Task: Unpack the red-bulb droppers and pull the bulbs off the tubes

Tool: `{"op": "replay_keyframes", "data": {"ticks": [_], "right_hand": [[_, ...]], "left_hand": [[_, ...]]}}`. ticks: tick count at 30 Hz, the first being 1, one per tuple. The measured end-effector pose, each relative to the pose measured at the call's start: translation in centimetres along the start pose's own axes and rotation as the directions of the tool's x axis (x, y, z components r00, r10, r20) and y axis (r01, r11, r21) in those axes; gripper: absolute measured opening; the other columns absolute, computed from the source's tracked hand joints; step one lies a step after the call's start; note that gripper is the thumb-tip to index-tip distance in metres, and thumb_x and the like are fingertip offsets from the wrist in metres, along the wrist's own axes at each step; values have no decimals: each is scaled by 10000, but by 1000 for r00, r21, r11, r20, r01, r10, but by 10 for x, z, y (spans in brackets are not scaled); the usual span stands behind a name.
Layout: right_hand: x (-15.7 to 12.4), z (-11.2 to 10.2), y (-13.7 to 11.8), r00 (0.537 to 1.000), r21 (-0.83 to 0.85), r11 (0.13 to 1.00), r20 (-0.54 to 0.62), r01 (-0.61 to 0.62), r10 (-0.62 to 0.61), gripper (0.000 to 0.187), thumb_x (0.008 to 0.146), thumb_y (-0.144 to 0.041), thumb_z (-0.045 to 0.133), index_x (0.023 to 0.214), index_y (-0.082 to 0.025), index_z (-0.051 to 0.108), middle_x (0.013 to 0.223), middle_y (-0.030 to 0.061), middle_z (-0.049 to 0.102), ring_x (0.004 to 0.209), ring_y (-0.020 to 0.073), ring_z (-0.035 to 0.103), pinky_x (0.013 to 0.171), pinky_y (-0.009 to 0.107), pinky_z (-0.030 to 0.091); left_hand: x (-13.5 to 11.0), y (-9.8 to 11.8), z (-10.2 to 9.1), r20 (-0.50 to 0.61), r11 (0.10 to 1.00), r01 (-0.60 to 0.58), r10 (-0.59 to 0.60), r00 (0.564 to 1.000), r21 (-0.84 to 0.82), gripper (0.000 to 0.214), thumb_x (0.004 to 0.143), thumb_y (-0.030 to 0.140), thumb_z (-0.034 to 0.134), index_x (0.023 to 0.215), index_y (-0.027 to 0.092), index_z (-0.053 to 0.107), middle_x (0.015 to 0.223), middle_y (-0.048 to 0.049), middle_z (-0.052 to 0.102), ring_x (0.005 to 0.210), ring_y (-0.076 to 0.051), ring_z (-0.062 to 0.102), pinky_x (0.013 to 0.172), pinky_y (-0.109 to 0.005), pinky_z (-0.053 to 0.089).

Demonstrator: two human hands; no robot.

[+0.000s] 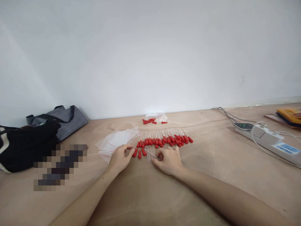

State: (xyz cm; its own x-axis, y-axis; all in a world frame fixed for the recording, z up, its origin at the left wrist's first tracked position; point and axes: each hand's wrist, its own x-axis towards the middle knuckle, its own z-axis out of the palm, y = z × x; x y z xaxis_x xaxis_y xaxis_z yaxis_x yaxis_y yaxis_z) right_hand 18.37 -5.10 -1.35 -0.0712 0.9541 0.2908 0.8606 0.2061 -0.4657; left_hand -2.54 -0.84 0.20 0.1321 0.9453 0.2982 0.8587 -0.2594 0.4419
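Note:
My left hand [121, 158] is curled, with thumb and forefinger closed at a red rubber bulb [134, 153]. Two more loose red bulbs [139, 154] lie just right of it. Between thumb and fingers, my right hand [169, 159] pinches a thin clear tube [152, 153], tilted toward the left hand. Several similar clear tubes [149, 160] lie under its end. Beyond both hands stretches a row of droppers [164, 140], red bulbs toward me and clear stems pointing to the wall. Fingers partly hide the exact contact on each side.
Clear plastic zip bags [117, 139] lie beside my left hand. More red pieces [148, 121] lie by a bag near the wall. A black bag [28, 144] and striped bag [68, 121] stand left. A power strip [270, 142] with cables is at right.

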Motion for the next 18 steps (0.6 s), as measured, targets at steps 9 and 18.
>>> {"op": "replay_keyframes", "data": {"ticks": [9,18], "right_hand": [[2,2,0,1000,-66,998,-2,-13,13,237,751,-311,515,554,-202,589,558,0,616,670,163,539,686,341,215],[2,1,5,999,28,999,-19,35,-35,254,807,-340,480,614,-211,582,622,-26,616,708,143,512,696,321,212]], "left_hand": [[22,33,15,-15,964,-159,166,986,213,178,713,374,524,735,224,619,806,-31,584,841,-226,519,745,-357,384],[47,44,31,5,949,-137,141,990,285,170,659,368,553,643,204,597,815,-47,581,885,-262,499,772,-403,358]]}}
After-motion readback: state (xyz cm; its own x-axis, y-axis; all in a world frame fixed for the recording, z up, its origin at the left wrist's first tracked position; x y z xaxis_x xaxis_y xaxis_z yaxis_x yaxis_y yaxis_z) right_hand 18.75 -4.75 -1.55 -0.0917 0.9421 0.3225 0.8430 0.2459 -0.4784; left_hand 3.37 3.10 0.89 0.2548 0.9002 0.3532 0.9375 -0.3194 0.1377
